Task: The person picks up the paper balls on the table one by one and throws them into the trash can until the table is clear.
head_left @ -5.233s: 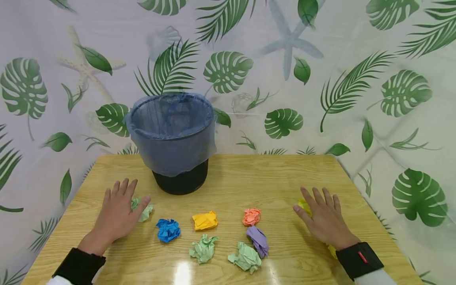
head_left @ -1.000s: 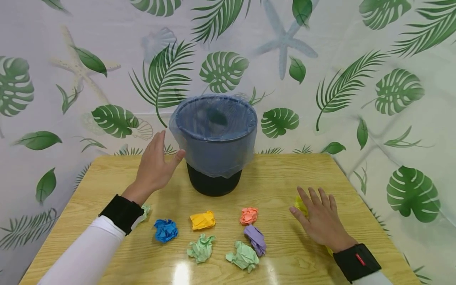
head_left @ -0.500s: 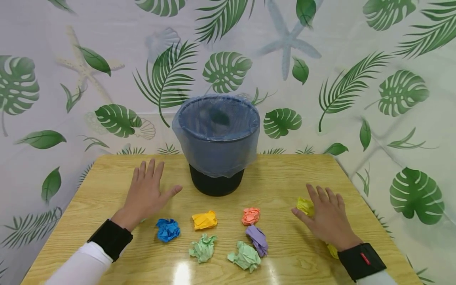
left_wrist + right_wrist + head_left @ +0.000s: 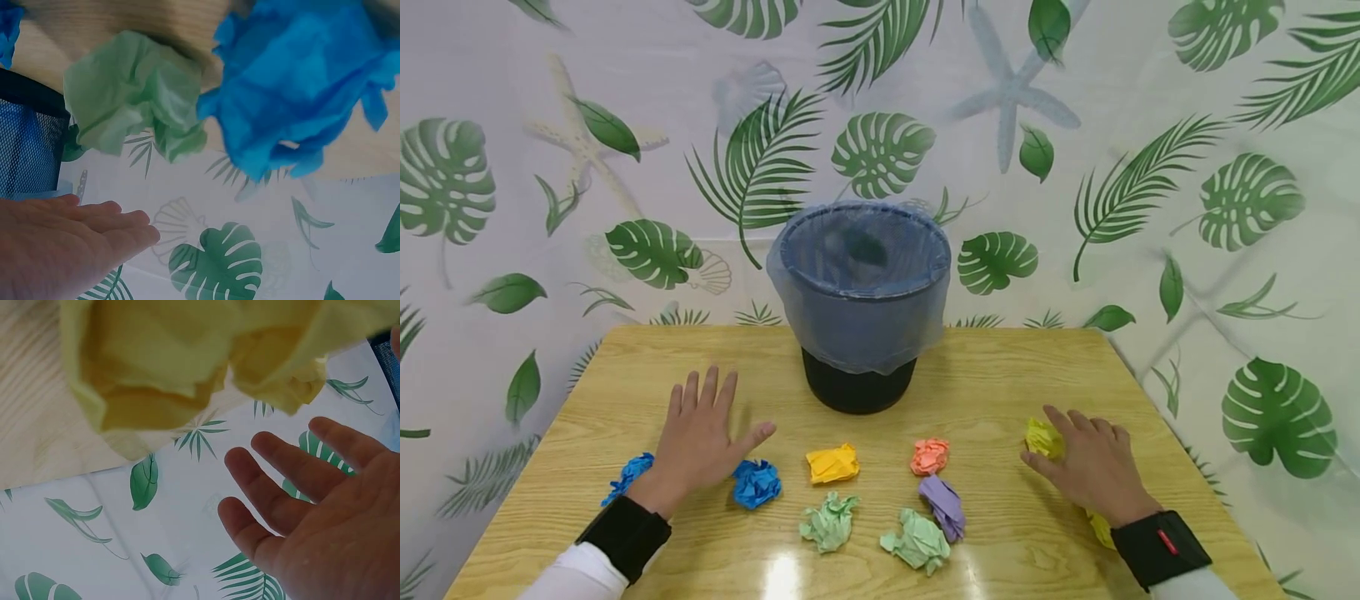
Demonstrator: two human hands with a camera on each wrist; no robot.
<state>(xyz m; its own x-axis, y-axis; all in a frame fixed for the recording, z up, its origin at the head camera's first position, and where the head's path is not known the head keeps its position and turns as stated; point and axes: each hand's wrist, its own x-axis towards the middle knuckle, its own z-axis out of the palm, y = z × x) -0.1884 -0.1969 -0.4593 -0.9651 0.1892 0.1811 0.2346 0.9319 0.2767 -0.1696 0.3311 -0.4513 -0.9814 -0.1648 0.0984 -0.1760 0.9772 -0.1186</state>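
My left hand [image 4: 696,442] hovers over the left of the table, fingers straight and thumb spread, holding nothing. Under it in the head view, but visible in the left wrist view, lies a light green crumpled paper ball [image 4: 134,94]. A blue paper ball [image 4: 628,475] sits left of the wrist, another blue one [image 4: 757,483] just right of the hand. On the right, my right hand [image 4: 1093,467] is held above a yellow paper ball [image 4: 1042,439], fingers slightly bent and gripping nothing. A second yellow piece [image 4: 1101,529] shows partly beneath its wrist.
A black bin [image 4: 859,383] lined with a blue translucent bag [image 4: 865,325] stands at the back middle. Between the hands lie orange-yellow [image 4: 832,463], coral [image 4: 930,457], purple [image 4: 943,507] and light green [image 4: 917,540] papers, plus another green ball [image 4: 829,523]. A leaf-print cloth [image 4: 985,192] hangs behind.
The bin stands farther right than in the oldest frame. My left hand was beside it a second ago and has come back towards me. The right hand's fingers have bent slightly.
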